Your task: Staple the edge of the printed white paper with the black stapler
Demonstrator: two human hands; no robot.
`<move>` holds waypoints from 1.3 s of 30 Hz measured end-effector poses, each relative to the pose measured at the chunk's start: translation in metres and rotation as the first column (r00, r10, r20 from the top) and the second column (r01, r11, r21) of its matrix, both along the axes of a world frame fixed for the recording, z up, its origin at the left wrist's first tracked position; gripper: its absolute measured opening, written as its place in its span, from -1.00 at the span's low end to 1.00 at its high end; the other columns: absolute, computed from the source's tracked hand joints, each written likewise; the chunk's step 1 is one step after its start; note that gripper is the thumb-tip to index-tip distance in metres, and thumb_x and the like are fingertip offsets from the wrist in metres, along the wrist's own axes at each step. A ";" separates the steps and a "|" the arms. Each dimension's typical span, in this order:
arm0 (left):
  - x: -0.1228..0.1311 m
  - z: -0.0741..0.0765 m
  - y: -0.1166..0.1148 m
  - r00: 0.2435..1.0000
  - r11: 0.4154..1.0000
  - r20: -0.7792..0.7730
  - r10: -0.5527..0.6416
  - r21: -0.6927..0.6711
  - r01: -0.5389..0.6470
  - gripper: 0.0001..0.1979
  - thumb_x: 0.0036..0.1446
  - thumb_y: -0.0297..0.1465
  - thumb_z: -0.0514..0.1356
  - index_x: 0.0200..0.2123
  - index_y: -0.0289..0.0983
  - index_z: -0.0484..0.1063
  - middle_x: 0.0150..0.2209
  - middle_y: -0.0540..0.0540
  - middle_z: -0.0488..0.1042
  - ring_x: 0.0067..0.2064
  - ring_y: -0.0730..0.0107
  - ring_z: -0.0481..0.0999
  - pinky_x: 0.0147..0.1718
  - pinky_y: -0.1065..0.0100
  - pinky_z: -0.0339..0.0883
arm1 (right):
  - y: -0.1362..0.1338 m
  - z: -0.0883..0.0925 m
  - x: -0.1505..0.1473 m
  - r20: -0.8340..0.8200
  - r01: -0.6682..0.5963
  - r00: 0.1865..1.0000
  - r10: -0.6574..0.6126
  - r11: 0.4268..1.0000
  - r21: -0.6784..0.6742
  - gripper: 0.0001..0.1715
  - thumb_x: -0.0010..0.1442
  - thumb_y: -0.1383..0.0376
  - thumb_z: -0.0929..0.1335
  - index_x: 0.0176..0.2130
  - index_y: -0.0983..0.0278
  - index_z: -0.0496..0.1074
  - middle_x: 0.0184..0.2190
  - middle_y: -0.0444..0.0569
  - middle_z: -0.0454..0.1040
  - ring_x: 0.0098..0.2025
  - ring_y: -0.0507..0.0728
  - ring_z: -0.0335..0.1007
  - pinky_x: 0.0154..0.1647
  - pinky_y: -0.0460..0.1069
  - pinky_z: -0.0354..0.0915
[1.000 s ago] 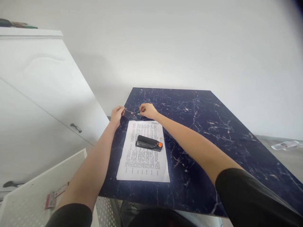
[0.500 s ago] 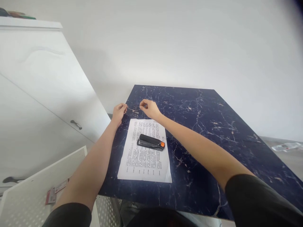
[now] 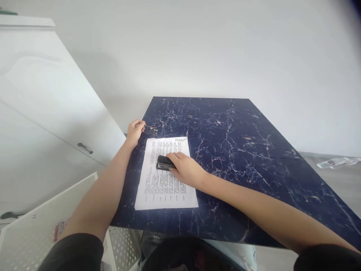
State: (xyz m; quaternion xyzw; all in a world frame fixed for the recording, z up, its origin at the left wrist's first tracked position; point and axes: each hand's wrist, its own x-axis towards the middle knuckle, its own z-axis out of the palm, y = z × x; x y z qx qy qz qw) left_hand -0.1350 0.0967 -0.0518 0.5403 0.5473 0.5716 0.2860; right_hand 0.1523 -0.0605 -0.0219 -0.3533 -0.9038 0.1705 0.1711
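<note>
A printed white sheet of paper [image 3: 160, 184] lies on the dark blue marbled table [image 3: 239, 150]. A black stapler [image 3: 163, 162] rests on the sheet, and my right hand [image 3: 184, 169] lies over it with fingers curled round its body. My left hand [image 3: 134, 130] is at the table's far left edge, its fingers pinched on a thin metal strip [image 3: 150, 128] that sticks out to the right, above the paper's top edge.
A white cabinet [image 3: 42, 113] with dark handles [image 3: 84, 148] stands to the left. A white perforated panel [image 3: 42, 222] leans below it beside the table. A clear wrapper [image 3: 337, 162] lies on the floor at the far right.
My right hand let go of the thin strip and moved down onto the stapler, covering most of it. My left hand stays pinched on the strip.
</note>
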 end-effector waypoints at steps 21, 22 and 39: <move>0.011 0.006 -0.007 0.857 0.999 -0.513 0.041 0.034 -0.027 -0.82 0.16 -0.31 0.25 -0.48 -0.20 0.46 -0.58 0.01 0.37 -0.48 0.35 0.30 -0.38 0.35 0.09 | 0.007 -0.012 0.135 -0.109 0.211 0.971 -0.215 0.976 -0.050 -0.55 0.27 0.34 0.37 0.14 0.18 0.40 -0.11 0.03 0.55 -0.18 0.19 0.49 -0.17 0.08 0.39; 0.017 0.009 -0.011 0.847 0.997 -0.527 0.066 0.059 -0.041 -0.83 0.17 -0.32 0.25 -0.46 -0.20 0.46 -0.56 0.01 0.37 -0.47 0.34 0.29 -0.36 0.34 0.08 | 0.007 -0.012 0.134 -0.106 0.212 0.971 -0.215 0.976 -0.044 -0.57 0.27 0.33 0.37 0.13 0.18 0.41 -0.13 0.02 0.56 -0.19 0.19 0.49 -0.19 0.07 0.38; 0.235 0.013 -0.166 0.382 0.632 -0.867 -0.319 0.106 0.768 -0.75 0.36 -0.49 0.07 -0.02 -0.28 0.51 -0.01 -0.24 0.55 0.05 0.12 0.51 0.04 0.05 0.46 | 0.032 0.038 0.268 -0.041 0.496 0.868 -0.495 0.869 0.007 -0.69 0.19 0.15 0.45 -0.06 0.16 0.51 -0.22 0.03 0.64 -0.21 0.30 0.59 -0.17 0.18 0.49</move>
